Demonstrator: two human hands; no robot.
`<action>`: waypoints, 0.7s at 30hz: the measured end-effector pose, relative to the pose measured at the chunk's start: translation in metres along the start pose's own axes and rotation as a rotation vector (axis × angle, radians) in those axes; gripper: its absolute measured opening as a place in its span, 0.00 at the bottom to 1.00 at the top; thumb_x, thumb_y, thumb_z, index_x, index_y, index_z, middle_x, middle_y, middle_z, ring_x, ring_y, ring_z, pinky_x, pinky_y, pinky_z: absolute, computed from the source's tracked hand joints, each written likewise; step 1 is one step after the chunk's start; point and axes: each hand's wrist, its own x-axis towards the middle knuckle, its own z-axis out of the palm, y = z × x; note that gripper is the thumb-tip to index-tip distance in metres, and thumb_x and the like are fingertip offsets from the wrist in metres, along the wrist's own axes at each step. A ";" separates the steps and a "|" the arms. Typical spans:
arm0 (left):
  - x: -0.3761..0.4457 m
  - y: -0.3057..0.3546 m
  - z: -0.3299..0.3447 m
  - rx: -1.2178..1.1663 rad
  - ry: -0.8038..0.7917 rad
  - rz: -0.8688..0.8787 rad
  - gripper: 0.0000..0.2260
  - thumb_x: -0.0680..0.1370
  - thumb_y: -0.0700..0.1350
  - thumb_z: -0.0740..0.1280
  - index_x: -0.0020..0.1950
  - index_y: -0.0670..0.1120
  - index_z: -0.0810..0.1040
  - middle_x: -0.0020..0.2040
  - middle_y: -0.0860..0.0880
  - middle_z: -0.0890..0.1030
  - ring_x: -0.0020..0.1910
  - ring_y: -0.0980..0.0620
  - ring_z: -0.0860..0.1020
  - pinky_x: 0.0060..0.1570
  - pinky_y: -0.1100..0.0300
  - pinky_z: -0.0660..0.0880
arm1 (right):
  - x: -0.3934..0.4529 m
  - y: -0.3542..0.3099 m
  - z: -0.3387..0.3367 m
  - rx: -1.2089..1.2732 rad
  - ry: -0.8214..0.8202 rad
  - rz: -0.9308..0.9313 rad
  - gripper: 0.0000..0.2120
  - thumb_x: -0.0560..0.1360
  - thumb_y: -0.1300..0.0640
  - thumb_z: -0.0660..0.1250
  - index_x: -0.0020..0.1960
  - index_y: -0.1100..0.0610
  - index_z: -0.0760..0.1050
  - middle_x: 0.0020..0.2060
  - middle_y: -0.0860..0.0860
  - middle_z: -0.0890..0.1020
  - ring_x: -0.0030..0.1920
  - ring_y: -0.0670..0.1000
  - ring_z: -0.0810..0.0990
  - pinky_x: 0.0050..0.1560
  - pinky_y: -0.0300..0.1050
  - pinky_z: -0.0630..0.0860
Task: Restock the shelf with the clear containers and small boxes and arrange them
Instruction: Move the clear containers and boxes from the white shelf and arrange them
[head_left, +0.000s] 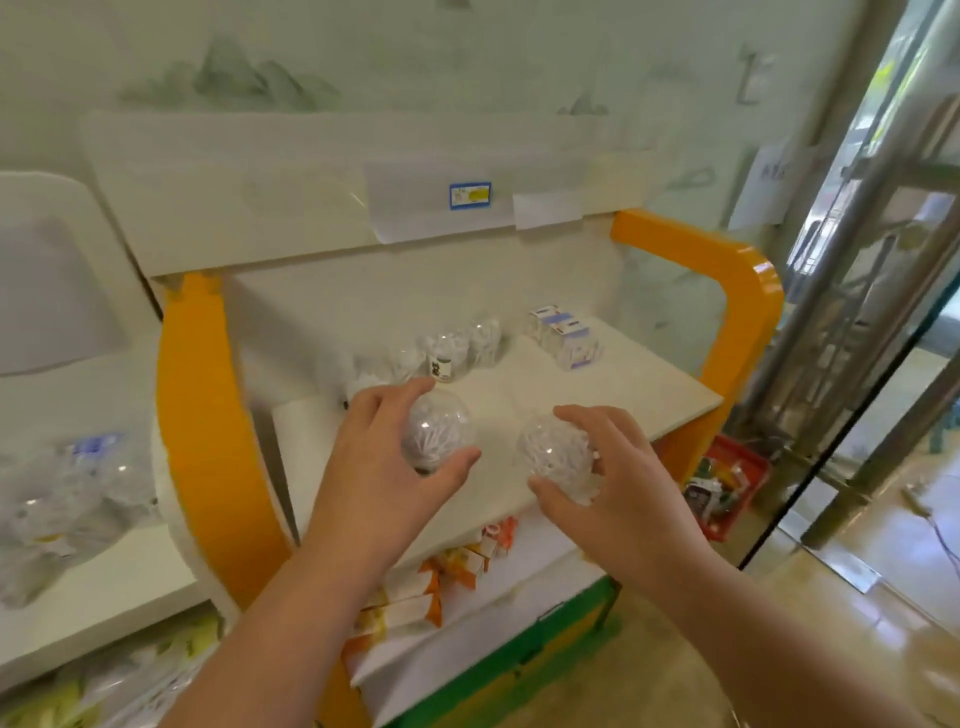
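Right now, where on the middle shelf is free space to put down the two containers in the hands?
Bare shelf lies between the right hand and the small boxes, out to the orange frame. The back left is crowded with a row of clear containers, just beyond the left hand.

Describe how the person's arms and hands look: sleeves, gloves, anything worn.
Both forearms are bare as far as the frame shows, with no sleeves visible. The left hand and right hand wear no gloves; no rings, watch or wristband are visible. The fingers are uncovered.
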 end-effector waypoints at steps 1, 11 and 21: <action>0.010 -0.002 0.005 0.003 0.010 0.003 0.32 0.68 0.63 0.73 0.69 0.64 0.66 0.62 0.61 0.66 0.60 0.60 0.69 0.59 0.64 0.67 | 0.013 0.006 0.000 0.003 -0.004 -0.007 0.30 0.71 0.41 0.72 0.68 0.35 0.62 0.63 0.32 0.64 0.59 0.39 0.73 0.57 0.40 0.76; 0.075 -0.024 0.060 0.084 0.049 -0.069 0.32 0.67 0.62 0.74 0.68 0.61 0.68 0.60 0.60 0.67 0.55 0.63 0.69 0.52 0.70 0.65 | 0.112 0.071 0.020 0.064 -0.078 -0.011 0.29 0.71 0.43 0.72 0.68 0.36 0.63 0.62 0.33 0.65 0.59 0.40 0.74 0.58 0.43 0.77; 0.132 -0.038 0.128 0.231 0.081 -0.251 0.31 0.67 0.59 0.76 0.67 0.59 0.69 0.59 0.61 0.66 0.47 0.66 0.67 0.48 0.77 0.66 | 0.222 0.135 0.060 0.182 -0.238 -0.153 0.30 0.70 0.51 0.75 0.68 0.44 0.67 0.62 0.39 0.68 0.57 0.40 0.73 0.59 0.40 0.73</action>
